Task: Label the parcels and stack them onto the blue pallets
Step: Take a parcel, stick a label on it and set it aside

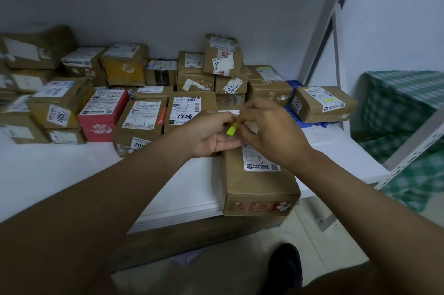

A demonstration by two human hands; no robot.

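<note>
Head view: both hands meet above a brown box (258, 174) that sits at the table (72, 170) edge. The left hand (211, 135) and right hand (269, 126) each pinch a small yellow sticker (232, 129) between their fingertips. It looks like the labelling step. Next, I think, the sticker must be pressed flat on the box, which then goes to the blue pallet (294, 112) behind, where two parcels already sit.

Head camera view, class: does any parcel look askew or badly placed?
Yes. The nearest parcel, marked 1-3, juts past the white table's front edge, so it could tip. The top parcel on the back stack sits tilted, its labels peeling.
</note>
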